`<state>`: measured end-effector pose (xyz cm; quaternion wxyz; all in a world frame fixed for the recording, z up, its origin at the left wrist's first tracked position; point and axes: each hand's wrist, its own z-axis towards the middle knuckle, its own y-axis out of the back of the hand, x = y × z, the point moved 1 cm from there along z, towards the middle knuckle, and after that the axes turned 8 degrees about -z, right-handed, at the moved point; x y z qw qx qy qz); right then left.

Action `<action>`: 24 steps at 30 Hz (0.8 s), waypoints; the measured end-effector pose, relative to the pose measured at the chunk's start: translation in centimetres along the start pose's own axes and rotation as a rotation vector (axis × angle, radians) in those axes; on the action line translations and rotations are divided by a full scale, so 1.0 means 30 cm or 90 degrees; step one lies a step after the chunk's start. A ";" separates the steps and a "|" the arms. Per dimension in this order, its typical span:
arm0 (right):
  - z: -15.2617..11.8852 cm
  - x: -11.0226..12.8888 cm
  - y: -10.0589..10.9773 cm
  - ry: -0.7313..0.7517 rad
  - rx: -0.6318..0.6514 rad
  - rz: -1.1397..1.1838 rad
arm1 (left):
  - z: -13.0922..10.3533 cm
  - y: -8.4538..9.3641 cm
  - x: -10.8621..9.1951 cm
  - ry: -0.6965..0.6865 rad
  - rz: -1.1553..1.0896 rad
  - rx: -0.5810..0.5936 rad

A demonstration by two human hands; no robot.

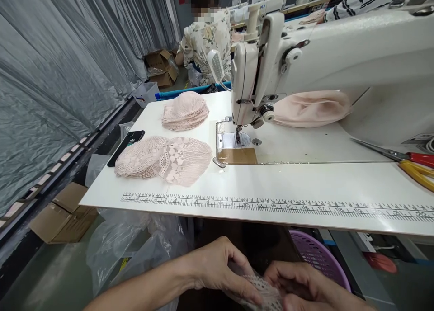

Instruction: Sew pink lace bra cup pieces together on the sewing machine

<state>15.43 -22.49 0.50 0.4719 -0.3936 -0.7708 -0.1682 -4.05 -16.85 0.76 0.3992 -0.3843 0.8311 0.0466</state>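
Pale lace, a small piece (264, 293) of it, sits between both hands below the front edge of the sewing table (305, 180), low in the view and partly cut off by the picture's bottom edge. The left hand (220, 268) curls over the piece from the left, fingers bent and pinching the lace. The right hand (301, 286) meets it from the right, fingers closed onto the same piece, though part of that hand is out of view.

Just behind the right hand, under the table, stands a purple basket (318, 254). Clear plastic bags (129, 243) hang and bunch below the table's left front corner, with flattened cardboard boxes (63, 214) on the floor beyond them.

A printed ruler strip (271, 205) runs along the table's front edge. Near the left edge lies a stack of pink lace cups (162, 159), with a black phone (126, 147) just beside it at the edge. A second stack of lace pieces (185, 110) lies toward the far left corner. The white sewing machine (322, 58) takes up the right half, its needle over the metal plate (233, 141). Folded pink cloth (312, 108) rests under the machine's arm. Scissors with red and yellow handles (412, 164) lie at the right edge.

Another person in a flowered top (205, 40) is at the far end, beyond the table.
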 end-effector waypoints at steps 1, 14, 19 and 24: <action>0.007 -0.001 -0.005 0.003 -0.001 0.001 | 0.001 0.000 0.002 0.003 0.003 -0.001; 0.033 -0.022 -0.001 0.016 -0.020 -0.022 | -0.010 0.028 0.001 -0.034 0.069 0.078; 0.036 -0.008 -0.003 -0.004 -0.032 -0.043 | 0.008 0.007 0.006 -0.006 0.035 0.038; 0.028 0.026 -0.007 -0.023 -0.076 -0.068 | -0.005 -0.004 -0.009 -0.053 0.012 -0.001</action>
